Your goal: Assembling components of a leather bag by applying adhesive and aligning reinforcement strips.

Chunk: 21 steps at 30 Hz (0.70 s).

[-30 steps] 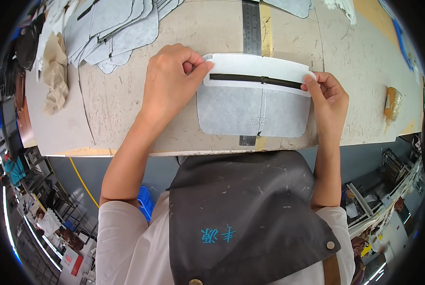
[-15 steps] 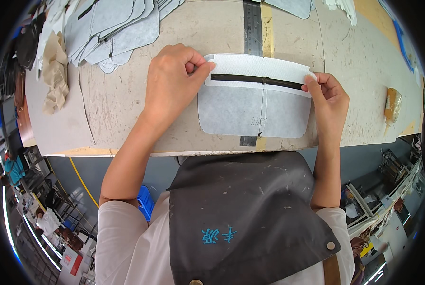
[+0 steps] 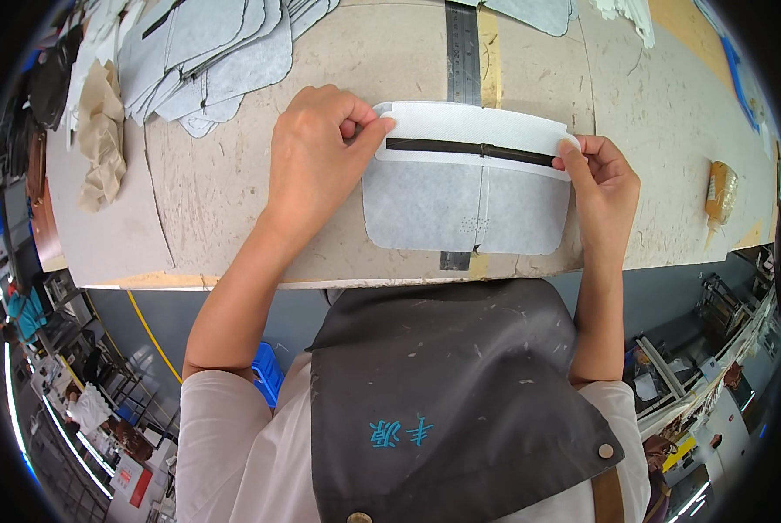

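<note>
A white strip with a long slot lies over the upper part of a pale grey, round-cornered panel. Through the slot shows a narrow black band, with a small bump near its middle. My left hand pinches the strip's upper left corner between thumb and fingers. At the other end, my right hand grips the strip's right edge, thumb on top. Whether the fingers also catch the panel beneath cannot be told. The panel rests on the worktable, across a metal ruler.
Stacked grey panels lie at the far left, beside crumpled brown paper. A yellowish tape band runs alongside the ruler. To the right lies an amber glue bottle. The table's front edge is close to my apron.
Both hands keep their hold at the strip's two ends. The strip has shifted very slightly toward me; otherwise little differs.
</note>
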Available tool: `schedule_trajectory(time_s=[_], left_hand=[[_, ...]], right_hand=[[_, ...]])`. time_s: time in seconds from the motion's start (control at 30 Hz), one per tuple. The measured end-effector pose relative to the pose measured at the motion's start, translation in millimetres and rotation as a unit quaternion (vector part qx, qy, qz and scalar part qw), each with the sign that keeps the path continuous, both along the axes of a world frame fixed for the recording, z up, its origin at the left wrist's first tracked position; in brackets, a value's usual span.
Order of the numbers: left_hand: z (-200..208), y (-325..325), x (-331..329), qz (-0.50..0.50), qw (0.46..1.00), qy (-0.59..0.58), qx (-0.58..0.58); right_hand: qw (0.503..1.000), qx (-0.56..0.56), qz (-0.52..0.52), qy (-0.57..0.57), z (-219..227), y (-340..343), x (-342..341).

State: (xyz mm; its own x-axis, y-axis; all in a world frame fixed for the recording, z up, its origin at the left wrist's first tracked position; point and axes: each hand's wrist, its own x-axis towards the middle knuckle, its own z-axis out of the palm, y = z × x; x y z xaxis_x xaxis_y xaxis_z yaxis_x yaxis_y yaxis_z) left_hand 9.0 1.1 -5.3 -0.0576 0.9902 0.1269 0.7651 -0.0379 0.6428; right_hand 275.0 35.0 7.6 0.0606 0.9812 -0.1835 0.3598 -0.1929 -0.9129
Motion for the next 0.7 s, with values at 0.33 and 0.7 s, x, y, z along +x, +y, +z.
schedule_trajectory(time_s=[0.33, 0.7], left_hand=[[-2, -3, 2, 0.003, 1.0, 0.005, 0.019], [-2, -2, 3, 0.004, 1.0, -0.021, 0.014]], right_hand=[[1.0, -0.003, 0.015, 0.01, -1, 0, 2], [0.997, -0.049, 0.059, 0.0, 13, 11, 21]])
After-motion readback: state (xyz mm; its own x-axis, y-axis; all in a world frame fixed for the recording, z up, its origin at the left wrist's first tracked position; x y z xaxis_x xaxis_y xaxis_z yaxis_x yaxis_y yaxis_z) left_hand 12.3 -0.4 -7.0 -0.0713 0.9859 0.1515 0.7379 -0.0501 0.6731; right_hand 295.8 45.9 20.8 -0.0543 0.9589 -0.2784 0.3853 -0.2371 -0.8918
